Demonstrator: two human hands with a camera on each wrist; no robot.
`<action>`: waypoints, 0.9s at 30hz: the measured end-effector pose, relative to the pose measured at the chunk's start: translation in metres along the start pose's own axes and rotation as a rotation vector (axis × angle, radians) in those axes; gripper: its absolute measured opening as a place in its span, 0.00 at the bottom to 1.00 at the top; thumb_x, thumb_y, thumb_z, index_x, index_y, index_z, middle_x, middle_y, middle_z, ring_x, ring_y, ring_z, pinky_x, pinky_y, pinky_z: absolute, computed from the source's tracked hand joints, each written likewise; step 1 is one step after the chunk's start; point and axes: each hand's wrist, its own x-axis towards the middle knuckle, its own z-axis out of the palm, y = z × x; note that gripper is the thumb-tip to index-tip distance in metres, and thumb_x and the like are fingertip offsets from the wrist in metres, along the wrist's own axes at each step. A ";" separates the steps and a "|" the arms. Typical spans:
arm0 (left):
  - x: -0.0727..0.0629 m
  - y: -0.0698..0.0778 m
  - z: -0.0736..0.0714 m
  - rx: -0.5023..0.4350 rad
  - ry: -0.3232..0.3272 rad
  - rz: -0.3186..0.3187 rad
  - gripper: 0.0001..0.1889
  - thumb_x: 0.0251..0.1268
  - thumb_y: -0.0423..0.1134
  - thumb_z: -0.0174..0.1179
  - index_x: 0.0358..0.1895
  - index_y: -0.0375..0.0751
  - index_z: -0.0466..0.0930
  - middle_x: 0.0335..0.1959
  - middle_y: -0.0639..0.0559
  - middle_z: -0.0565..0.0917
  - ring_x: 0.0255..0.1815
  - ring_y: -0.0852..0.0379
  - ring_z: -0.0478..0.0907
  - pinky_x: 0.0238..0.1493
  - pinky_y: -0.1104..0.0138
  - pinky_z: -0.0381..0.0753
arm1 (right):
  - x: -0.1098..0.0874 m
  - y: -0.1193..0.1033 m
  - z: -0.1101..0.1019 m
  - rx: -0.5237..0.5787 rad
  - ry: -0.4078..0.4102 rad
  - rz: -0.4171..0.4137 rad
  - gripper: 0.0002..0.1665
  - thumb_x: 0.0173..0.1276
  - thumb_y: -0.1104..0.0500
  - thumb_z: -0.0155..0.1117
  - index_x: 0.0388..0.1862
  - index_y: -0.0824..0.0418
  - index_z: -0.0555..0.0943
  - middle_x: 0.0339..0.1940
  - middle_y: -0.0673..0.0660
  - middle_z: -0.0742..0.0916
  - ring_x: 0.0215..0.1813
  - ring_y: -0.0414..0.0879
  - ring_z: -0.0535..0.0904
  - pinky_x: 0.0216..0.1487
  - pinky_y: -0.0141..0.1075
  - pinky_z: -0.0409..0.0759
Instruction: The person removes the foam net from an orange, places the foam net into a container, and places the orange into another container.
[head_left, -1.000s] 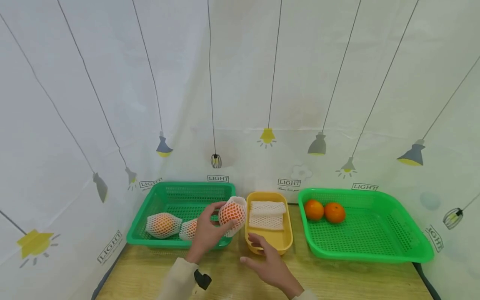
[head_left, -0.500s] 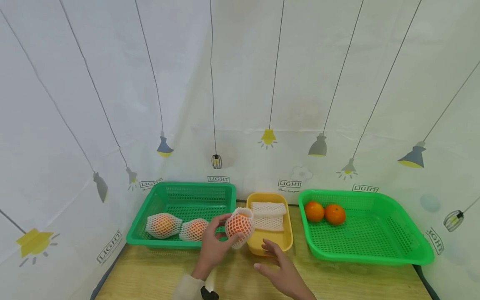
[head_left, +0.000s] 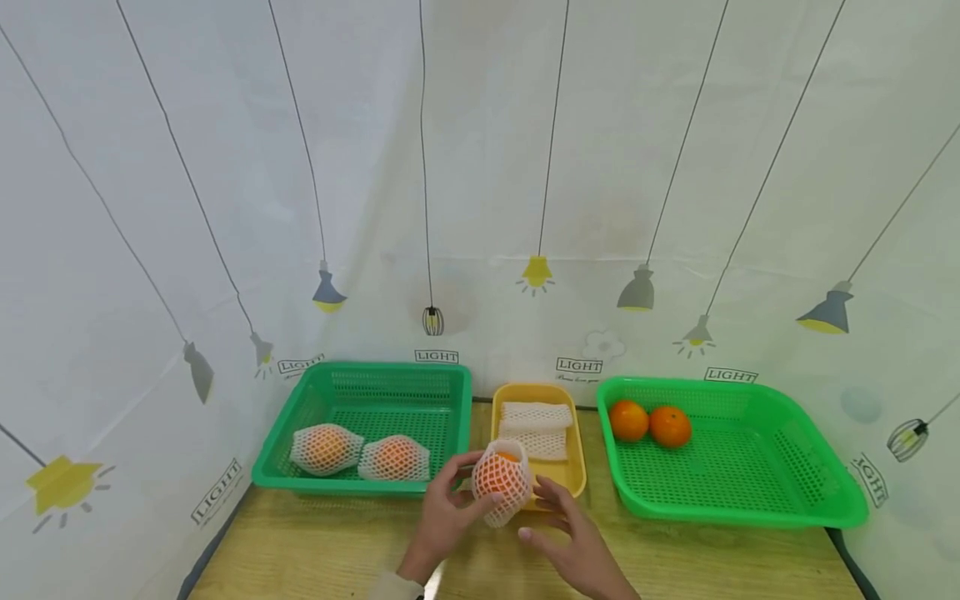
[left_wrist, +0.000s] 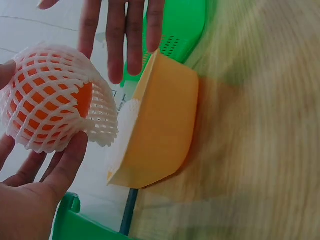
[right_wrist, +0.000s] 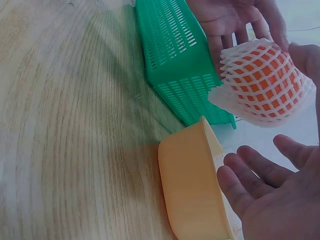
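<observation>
My left hand (head_left: 442, 517) holds an orange in a white foam net (head_left: 501, 483) over the table, in front of the yellow basket. In the left wrist view, orange peel (left_wrist: 84, 100) shows through the open end of the net sleeve. My right hand (head_left: 577, 542) is just to the right of the fruit, with its fingers extended and spread. The right wrist view has the right hand's fingers (right_wrist: 250, 175) apart from the net, while its thumb (right_wrist: 306, 59) overlaps the net's edge. Two more netted oranges, a left one (head_left: 327, 450) and a right one (head_left: 395, 459), lie in the dark green basket.
The dark green basket (head_left: 337, 485) stands at the left. Folded foam nets (head_left: 534, 429) lie in the small yellow basket (head_left: 579, 454) in the middle. Two bare oranges (head_left: 648, 423) sit in the left end of the bright green basket (head_left: 735, 521) at the right. A printed curtain stands behind.
My left hand has carried the netted orange right and toward me, from beside the dark green basket to in front of the yellow one. My right hand has shifted slightly right.
</observation>
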 end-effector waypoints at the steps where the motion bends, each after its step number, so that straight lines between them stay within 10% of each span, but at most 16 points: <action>1: -0.002 -0.001 0.001 -0.014 -0.014 -0.001 0.31 0.58 0.31 0.74 0.66 0.43 0.75 0.64 0.41 0.79 0.60 0.50 0.79 0.54 0.63 0.86 | 0.000 0.001 0.000 0.006 0.002 0.004 0.47 0.65 0.45 0.75 0.78 0.50 0.65 0.71 0.53 0.79 0.71 0.53 0.75 0.69 0.47 0.77; 27: -0.045 -0.049 0.026 -0.218 -0.283 -0.214 0.30 0.61 0.34 0.74 0.66 0.37 0.73 0.68 0.40 0.74 0.67 0.52 0.74 0.59 0.65 0.83 | -0.021 0.034 -0.005 -0.028 -0.022 -0.002 0.32 0.66 0.45 0.74 0.68 0.44 0.78 0.69 0.54 0.82 0.63 0.30 0.76 0.58 0.35 0.82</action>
